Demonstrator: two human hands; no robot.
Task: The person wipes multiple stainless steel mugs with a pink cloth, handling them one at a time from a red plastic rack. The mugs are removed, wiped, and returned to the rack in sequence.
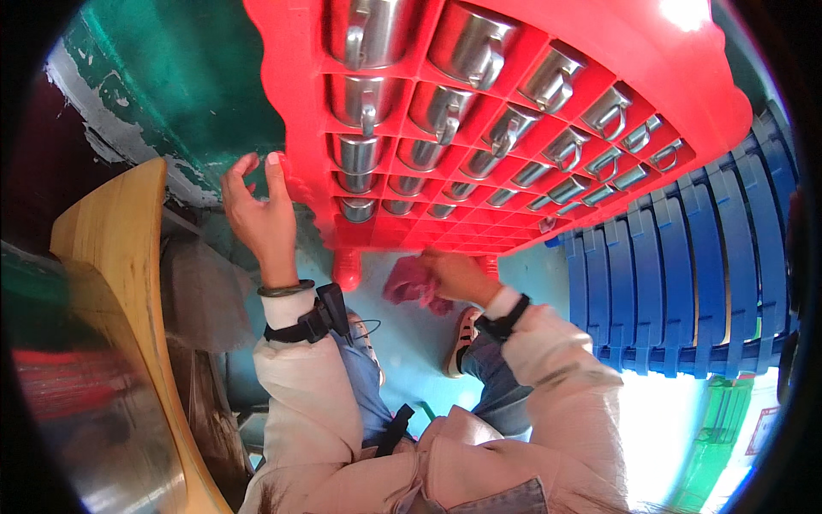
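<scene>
A red plastic cup rack (308, 122) stands upright before me, its square compartments holding rows of stainless steel mugs (443, 109) with their handles facing out. My left hand (260, 212) is raised beside the rack's left edge, fingers apart and holding nothing. One fingertip overlaps that edge; whether it touches is unclear. Low in front of the rack, my right hand (459, 273) grips a crumpled dark pink cloth (411, 283). Several compartments near the rack's bottom (475, 228) show no mug.
Stacked blue plastic pieces (681, 270) crowd the right side. A curved wooden board (122, 218) and a shiny metal surface (122, 385) lie close on my left. Behind the rack's left side is a green wall (173, 77) with peeling paint. Both feet are on the light blue floor (411, 360).
</scene>
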